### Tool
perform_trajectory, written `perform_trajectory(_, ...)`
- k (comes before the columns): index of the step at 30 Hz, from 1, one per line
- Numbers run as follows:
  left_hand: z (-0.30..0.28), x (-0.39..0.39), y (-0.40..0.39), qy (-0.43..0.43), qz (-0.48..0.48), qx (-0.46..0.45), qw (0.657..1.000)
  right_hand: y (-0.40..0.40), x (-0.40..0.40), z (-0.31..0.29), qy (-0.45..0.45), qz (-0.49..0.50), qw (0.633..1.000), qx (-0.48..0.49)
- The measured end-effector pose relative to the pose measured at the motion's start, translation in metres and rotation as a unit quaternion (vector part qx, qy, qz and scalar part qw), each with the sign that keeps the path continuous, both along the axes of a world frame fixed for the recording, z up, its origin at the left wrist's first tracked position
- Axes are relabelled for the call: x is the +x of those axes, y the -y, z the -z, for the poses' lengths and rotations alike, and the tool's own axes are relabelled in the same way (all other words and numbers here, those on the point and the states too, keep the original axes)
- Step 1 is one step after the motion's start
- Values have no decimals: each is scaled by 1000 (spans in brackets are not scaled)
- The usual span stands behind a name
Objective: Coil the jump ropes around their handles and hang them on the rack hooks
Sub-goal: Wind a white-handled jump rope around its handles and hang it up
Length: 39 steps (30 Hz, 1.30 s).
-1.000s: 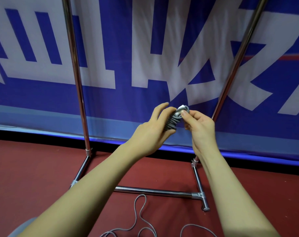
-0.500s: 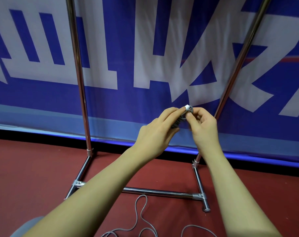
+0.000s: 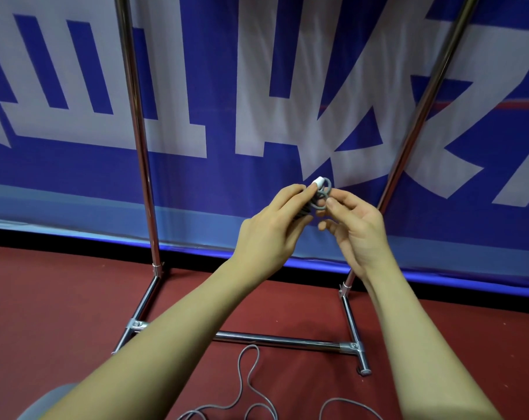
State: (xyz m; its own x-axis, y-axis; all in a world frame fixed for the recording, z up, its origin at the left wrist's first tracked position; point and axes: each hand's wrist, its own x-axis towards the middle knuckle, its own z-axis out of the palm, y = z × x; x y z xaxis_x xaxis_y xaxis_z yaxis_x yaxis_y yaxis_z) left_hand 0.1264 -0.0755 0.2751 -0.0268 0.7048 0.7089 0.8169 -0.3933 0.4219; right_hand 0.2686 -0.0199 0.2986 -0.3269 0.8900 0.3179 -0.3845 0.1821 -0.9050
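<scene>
Centrally, between the rack uprights, the left hand grips the coiled jump rope; the right hand pinches its loop. Loose rope lies on the near floor.

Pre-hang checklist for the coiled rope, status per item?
1. Left hand grips the coiled jump rope: ok.
2. Right hand pinches the end loop at the white handle tip: ok.
3. Loop tucked and locked: cannot tell.
4. Rack hook located: not ok, only the rack uprights and base show.
5. All ropes coiled: not ok, loose rope lies on the floor.
</scene>
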Motion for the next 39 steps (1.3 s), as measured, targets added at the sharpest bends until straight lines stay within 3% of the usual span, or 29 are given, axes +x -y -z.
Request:
perform_trajectory(4,-2,-1,2,1,10,7,1000,-6,1,5,-17,-18,1000,-9)
perform_trajectory(11,-3,-4,3,76,84,2,994,-8,-2,6,-57,-46,997,-26)
perform_trajectory(19,-8,2,9,54,101,23,993,-5,0,1,-54,-43,998,-8)
perform_trajectory(28,3,3,-2,-96,-30,100,990,0,5,-7,51,79,995,17)
perform_trajectory(39,12,7,-10,-91,-45,42,994,2,-7,-1,112,200,973,35)
